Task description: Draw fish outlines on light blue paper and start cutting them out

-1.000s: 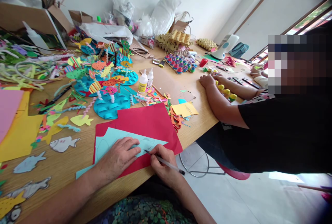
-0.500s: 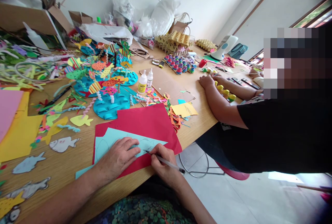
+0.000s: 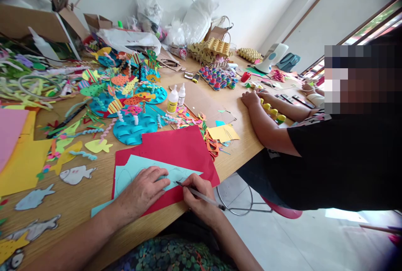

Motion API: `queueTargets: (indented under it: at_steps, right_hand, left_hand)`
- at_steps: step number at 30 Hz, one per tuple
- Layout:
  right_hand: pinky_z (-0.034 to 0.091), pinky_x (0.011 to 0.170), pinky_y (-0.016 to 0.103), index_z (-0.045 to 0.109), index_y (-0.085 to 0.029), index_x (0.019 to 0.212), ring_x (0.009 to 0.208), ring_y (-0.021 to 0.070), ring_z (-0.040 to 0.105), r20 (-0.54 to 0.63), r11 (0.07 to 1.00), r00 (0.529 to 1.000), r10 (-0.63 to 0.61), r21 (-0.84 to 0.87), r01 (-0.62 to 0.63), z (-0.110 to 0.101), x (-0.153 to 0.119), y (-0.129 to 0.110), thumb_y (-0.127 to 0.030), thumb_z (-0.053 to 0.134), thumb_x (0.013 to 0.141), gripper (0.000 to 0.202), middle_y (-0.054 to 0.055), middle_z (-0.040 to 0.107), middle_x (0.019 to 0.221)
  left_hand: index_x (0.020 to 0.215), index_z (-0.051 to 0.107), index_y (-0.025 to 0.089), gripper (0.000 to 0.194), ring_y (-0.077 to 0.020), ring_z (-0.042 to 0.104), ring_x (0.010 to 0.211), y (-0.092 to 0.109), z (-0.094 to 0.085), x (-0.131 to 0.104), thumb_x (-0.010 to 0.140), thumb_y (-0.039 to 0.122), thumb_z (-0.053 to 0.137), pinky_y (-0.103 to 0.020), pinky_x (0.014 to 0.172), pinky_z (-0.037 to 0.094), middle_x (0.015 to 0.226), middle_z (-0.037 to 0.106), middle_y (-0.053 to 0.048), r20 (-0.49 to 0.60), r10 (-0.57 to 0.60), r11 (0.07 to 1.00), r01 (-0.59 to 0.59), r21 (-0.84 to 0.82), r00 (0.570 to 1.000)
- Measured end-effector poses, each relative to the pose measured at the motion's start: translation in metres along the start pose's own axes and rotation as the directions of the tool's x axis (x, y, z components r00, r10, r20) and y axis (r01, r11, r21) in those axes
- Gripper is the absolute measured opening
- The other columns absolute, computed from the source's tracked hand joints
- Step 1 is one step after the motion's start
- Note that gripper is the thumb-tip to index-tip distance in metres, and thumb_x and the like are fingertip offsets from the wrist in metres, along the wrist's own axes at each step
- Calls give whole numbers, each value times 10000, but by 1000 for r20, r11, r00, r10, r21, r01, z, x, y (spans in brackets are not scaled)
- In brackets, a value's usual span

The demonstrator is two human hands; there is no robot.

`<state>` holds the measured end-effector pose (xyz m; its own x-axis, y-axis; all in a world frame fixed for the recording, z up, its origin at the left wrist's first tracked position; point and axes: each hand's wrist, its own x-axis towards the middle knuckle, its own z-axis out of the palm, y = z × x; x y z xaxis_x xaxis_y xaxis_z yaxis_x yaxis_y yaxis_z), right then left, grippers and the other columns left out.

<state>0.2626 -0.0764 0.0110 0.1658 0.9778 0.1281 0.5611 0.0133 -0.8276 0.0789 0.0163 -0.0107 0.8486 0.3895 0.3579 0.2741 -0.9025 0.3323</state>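
Note:
A light blue sheet [image 3: 128,170] with thin drawn lines lies on red paper [image 3: 179,143] near the table's front edge. My left hand [image 3: 147,189] rests on the blue sheet, its fingers spread over it. In my right hand [image 3: 199,197] is a pen [image 3: 205,199] with a clear barrel, its tip touching the blue sheet just right of my left fingers. Left of the papers are fish cut-outs, among them a white one [image 3: 76,174] and a light blue one [image 3: 34,198].
Colourful paper fish on blue bases [image 3: 135,127] stand behind the papers. Glue bottles [image 3: 172,101], paper scraps and orange-handled scissors [image 3: 212,147] are nearby. A person in black [image 3: 339,162] leans on the table at right, above a stool [image 3: 282,208].
The pen's tip and my right hand have shifted very slightly. My left hand stays in place. The head of the person at right has moved a little.

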Motion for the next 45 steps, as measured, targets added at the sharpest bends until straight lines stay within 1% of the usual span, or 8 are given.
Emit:
queueTargets:
  at_steps: [9,17,21,26,30,35,41,45]
  right_hand:
    - [313,463,195,515,-188,685,474,98,418,-3,1000,1000,-16,-24,16,2,0,2,-156,454,718,76,-38,486,532]
    - [297,457,193,479,-198,655,454,91,376,-12,1000,1000,-23,-12,23,0,0,2,-150,449,699,72,-59,427,508]
    - [294,455,195,484,-199,663,451,92,374,-26,1000,1000,-9,-5,8,1,0,3,-153,448,705,71,-59,426,506]
    - [293,456,195,481,-198,670,457,93,378,-13,1000,1000,-28,-12,28,2,0,3,-151,445,702,68,-54,439,517]
    - [288,453,193,474,-200,655,449,89,367,-27,999,999,-36,-25,35,1,0,4,-140,440,686,76,-58,433,510]
    - [293,451,192,485,-199,661,443,88,369,-35,1000,999,-8,-6,8,2,0,5,-147,443,696,75,-62,425,500]
    - [289,451,191,474,-199,659,449,88,367,-25,999,999,-47,-19,46,2,0,5,-141,436,684,74,-57,435,510]
    - [285,446,189,464,-201,647,444,85,359,-30,999,999,-37,-33,36,1,0,5,-137,434,676,76,-61,430,503]
  left_hand:
    - [975,579,210,158,-225,503,982,-1,0,0,858,131,507,-370,830,455,1085,572,-55,6,4,1000,-4,2,1000]
    - [973,577,202,160,-236,505,978,0,0,0,841,122,535,-385,821,459,1080,570,-64,17,2,1000,-2,-4,1000]
    - [977,582,208,165,-234,508,981,0,-1,0,841,125,537,-376,823,456,1078,574,-59,15,-2,1000,2,-12,1000]
    - [973,586,209,157,-229,508,979,0,0,-1,850,133,526,-369,821,452,1074,573,-56,14,-7,1000,7,-17,1000]
    - [966,584,204,147,-232,504,987,0,0,0,851,131,528,-375,827,449,1077,569,-60,16,-3,1000,3,-21,1000]
    - [980,579,200,163,-240,502,985,0,0,0,845,120,532,-383,821,451,1078,568,-64,21,1,1000,-1,-17,1000]
    - [978,585,208,157,-227,505,989,-1,1,-1,853,136,523,-368,833,446,1081,570,-57,10,-3,1000,3,-17,1000]
    - [968,590,209,151,-225,511,980,0,0,0,856,139,518,-368,833,446,1071,577,-56,2,0,1000,0,-13,1000]
